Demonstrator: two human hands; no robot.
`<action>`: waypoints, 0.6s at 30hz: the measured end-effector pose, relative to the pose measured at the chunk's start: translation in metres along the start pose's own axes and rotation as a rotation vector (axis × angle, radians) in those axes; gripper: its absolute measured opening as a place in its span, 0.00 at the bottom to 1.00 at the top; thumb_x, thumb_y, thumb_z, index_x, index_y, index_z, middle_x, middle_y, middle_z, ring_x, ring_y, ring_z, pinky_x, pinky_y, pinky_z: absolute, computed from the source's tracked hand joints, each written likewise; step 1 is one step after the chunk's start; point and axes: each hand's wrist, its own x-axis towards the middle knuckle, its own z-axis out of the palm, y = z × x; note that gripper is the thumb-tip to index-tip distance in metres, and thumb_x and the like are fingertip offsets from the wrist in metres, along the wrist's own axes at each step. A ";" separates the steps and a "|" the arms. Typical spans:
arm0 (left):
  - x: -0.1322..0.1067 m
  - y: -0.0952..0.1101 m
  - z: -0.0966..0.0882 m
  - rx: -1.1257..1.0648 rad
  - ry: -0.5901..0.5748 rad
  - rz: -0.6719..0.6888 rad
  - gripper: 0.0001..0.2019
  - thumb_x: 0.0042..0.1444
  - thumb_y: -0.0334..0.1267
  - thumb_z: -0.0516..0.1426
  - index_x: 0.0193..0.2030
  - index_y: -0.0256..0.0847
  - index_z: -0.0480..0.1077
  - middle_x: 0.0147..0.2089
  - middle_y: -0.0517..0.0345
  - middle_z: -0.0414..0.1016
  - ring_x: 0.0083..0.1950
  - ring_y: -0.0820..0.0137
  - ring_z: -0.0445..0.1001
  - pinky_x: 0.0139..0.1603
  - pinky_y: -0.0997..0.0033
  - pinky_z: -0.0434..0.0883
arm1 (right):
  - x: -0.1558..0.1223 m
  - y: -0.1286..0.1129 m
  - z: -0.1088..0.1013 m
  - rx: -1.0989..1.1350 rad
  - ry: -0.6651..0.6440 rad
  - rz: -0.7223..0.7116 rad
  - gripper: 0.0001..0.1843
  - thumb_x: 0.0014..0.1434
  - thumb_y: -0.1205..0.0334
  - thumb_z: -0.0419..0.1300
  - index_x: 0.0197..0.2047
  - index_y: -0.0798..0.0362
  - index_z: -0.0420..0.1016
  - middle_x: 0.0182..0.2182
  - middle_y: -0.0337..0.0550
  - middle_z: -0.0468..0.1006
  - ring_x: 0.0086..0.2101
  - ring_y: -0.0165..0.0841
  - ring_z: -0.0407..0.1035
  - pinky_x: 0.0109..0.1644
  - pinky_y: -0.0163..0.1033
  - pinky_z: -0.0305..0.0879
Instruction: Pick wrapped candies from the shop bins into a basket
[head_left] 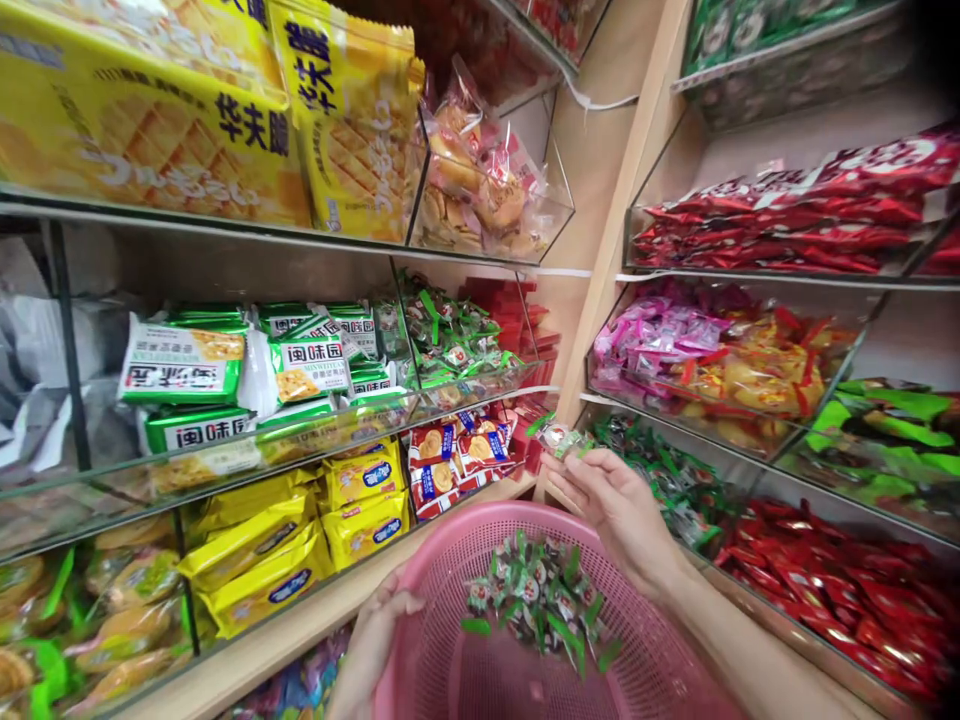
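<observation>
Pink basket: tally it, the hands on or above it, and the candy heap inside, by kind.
Pink round plastic mesh basket: 1
Bare hands: 2, left hand on rim, right hand above
Heap of green-wrapped candies: 1
Total: 4

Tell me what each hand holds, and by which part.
The right hand pinches a few green-wrapped candies by their wrappers, at its fingertips. The left hand grips the pink basket by its rim.

Head cam, pitched forward and down into the corner where the left shelves (300, 250) meet the right shelves (750, 280). Close range, wide lens. Bottom edge cuts the pink basket (457, 560) and left hand (375, 640); right hand (611, 505) with candy (564, 438) sits just below centre.
</observation>
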 end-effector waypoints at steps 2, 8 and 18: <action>0.000 -0.001 0.001 -0.022 -0.022 -0.005 0.28 0.36 0.28 0.55 0.49 0.39 0.68 0.38 0.57 0.77 0.43 0.64 0.74 0.48 0.68 0.65 | -0.002 0.008 -0.019 -0.122 0.070 0.055 0.12 0.46 0.58 0.65 0.29 0.51 0.66 0.28 0.37 0.77 0.37 0.33 0.73 0.45 0.40 0.69; 0.002 -0.001 0.003 -0.025 -0.006 -0.052 0.33 0.35 0.28 0.56 0.54 0.39 0.64 0.38 0.56 0.78 0.39 0.63 0.75 0.43 0.66 0.68 | -0.006 0.037 -0.073 -0.391 0.099 0.241 0.12 0.43 0.55 0.66 0.27 0.53 0.69 0.25 0.41 0.77 0.28 0.31 0.72 0.30 0.35 0.69; -0.003 0.002 0.009 -0.065 -0.019 -0.059 0.32 0.36 0.25 0.54 0.54 0.38 0.64 0.40 0.54 0.77 0.40 0.63 0.75 0.43 0.66 0.69 | -0.018 0.070 -0.075 -0.575 -0.148 0.377 0.11 0.47 0.56 0.60 0.27 0.54 0.66 0.23 0.38 0.75 0.21 0.26 0.67 0.22 0.30 0.59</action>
